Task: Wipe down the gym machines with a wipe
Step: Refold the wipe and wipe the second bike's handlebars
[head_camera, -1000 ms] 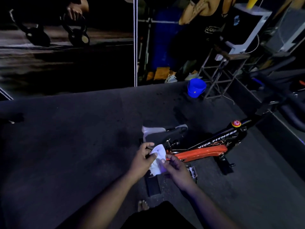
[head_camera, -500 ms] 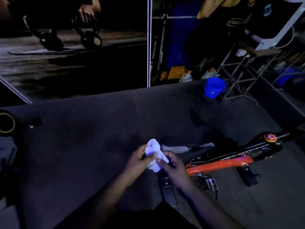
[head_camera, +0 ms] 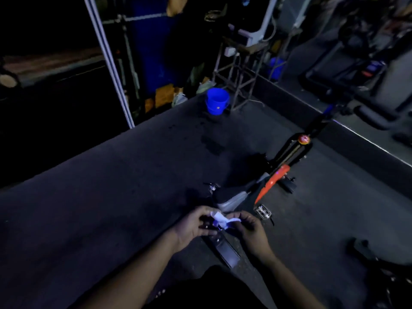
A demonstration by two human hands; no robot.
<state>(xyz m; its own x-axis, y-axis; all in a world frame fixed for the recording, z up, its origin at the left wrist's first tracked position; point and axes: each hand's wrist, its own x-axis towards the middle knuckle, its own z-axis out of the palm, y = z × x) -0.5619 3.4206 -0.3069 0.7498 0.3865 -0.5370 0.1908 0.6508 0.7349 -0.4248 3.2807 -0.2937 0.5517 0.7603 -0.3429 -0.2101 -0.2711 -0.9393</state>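
Since half a second ago the view has swung right, bringing the exercise bike [head_camera: 276, 175] nearly upright in frame, while both hands have drawn the white wipe [head_camera: 219, 219] lower and flatter between them. The left hand [head_camera: 194, 224] and right hand [head_camera: 249, 228] each pinch an end of the crumpled wipe, fingers curled on it, just in front of the bike's saddle [head_camera: 229, 197]. A pedal [head_camera: 263, 211] sits just right of the hands. Dark open floor [head_camera: 100, 208] spreads wide to the left; a raised ledge [head_camera: 361, 139] bounds the right. No lettering is legible in the dim light. Beyond, a blue bucket [head_camera: 217, 101] stands beside a metal stand [head_camera: 240, 70].
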